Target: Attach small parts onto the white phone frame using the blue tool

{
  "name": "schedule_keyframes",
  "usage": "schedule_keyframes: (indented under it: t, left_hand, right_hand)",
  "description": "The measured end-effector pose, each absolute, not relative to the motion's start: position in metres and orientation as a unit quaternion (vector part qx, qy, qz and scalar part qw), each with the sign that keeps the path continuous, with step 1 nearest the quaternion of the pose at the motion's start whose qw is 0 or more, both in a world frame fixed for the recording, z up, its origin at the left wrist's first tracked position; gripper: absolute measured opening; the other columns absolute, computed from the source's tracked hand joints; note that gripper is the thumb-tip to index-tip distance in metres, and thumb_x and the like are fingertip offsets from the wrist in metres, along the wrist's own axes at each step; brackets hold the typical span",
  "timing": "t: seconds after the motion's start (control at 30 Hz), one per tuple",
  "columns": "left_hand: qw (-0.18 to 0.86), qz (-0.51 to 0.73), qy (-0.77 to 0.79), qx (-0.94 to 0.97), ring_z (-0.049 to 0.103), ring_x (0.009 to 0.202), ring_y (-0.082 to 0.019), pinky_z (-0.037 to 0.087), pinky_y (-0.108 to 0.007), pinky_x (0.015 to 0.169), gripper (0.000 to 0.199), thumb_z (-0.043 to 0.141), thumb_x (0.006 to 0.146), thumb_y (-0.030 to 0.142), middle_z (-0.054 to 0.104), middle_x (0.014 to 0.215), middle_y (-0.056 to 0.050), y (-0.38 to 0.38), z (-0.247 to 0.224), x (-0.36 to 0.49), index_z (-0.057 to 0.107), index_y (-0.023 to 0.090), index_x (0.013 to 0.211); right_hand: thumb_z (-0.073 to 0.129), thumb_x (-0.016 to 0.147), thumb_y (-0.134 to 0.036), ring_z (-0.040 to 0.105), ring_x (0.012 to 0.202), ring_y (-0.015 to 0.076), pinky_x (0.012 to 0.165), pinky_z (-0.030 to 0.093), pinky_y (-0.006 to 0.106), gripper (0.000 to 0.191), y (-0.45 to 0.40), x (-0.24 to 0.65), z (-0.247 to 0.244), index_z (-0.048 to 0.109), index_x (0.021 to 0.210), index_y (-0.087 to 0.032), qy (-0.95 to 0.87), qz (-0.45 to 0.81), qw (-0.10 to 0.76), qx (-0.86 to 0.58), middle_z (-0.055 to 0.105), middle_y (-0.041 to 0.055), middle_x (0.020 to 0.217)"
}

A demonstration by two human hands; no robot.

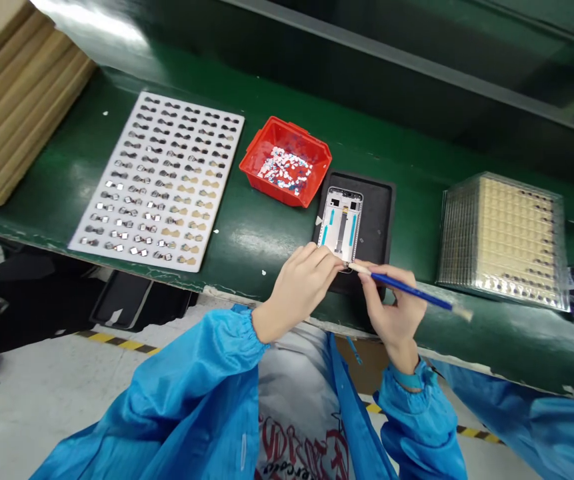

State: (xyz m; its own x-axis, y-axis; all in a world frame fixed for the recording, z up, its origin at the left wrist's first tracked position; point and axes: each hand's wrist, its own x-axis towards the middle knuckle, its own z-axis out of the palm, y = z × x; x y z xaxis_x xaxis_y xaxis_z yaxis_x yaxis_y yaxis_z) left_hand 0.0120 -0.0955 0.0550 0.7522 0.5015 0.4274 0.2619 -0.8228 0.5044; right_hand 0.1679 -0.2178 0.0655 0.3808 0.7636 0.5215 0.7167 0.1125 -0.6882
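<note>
A phone frame (339,223) with a silvery-white inner face lies in a black tray (377,213). It carries blue strips and a dark flat cable down its middle. My left hand (303,283) bends over its lower left end, fingers closed together; whatever they pinch is hidden. In my right hand (395,303) is a slim blue-handled brush (411,289), held like a pen. Its pale near end touches down by the frame's lower edge, close to my left fingertips, and a tuft-like end points out to the right.
Left of the tray stands a red bin (287,190) with small white and blue bits. Farther left, a white foam sheet (217,220) bears rows of small parts. Stacked clear trays (504,240) stand right; cardboard (21,113) is at far left. A blue sleeve (557,427) shows lower right.
</note>
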Motion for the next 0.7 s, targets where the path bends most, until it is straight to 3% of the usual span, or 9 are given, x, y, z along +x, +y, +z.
schedule_keyframes:
  t: [0.07,0.23,0.43,0.7]
  left_hand:
    - [0.161,0.271,0.191,0.930,0.060,0.088,-0.023,0.048,-0.036,0.081,0.031,0.046,0.120,0.020,0.074,0.097,-0.005,-0.092,0.052,0.009,0.071,0.016,0.101]
    - [0.141,0.259,0.152,0.943,0.058,0.093,-0.024,0.048,-0.035,0.083,0.025,0.048,0.118,0.017,0.071,0.104,-0.007,-0.090,0.051,0.002,0.071,0.014,0.110]
    - [0.091,0.194,0.133,0.968,0.060,0.098,-0.026,0.046,-0.038,0.082,0.024,0.050,0.116,0.018,0.068,0.108,-0.010,-0.091,0.052,0.000,0.073,0.015,0.120]
    - [0.055,0.188,0.107,0.975,0.059,0.096,-0.027,0.045,-0.038,0.080,0.026,0.055,0.112,0.018,0.066,0.110,-0.013,-0.091,0.055,0.001,0.072,0.012,0.131]
  right_hand:
    - [0.072,0.114,-0.022,0.082,0.096,0.0269,0.073,0.073,0.031,0.003,-0.213,0.177,0.069,0.069,0.116,-0.022,-0.539,0.092,0.487,-0.682,0.079,0.0078,0.108]
    - [0.070,0.116,-0.033,0.081,0.089,0.0256,0.065,0.069,0.028,0.011,-0.206,0.201,0.079,0.066,0.114,-0.023,-0.566,0.179,0.432,-0.679,0.080,0.0055,0.105]
    - [0.055,0.123,-0.036,0.077,0.077,0.0240,0.065,0.065,0.033,0.022,-0.200,0.211,0.084,0.067,0.112,-0.021,-0.661,0.124,0.311,-0.671,0.078,0.0084,0.111]
    - [0.042,0.126,-0.028,0.080,0.085,0.0279,0.068,0.063,0.036,0.027,-0.197,0.209,0.090,0.067,0.117,-0.020,-0.727,0.048,0.231,-0.645,0.079,0.0078,0.110]
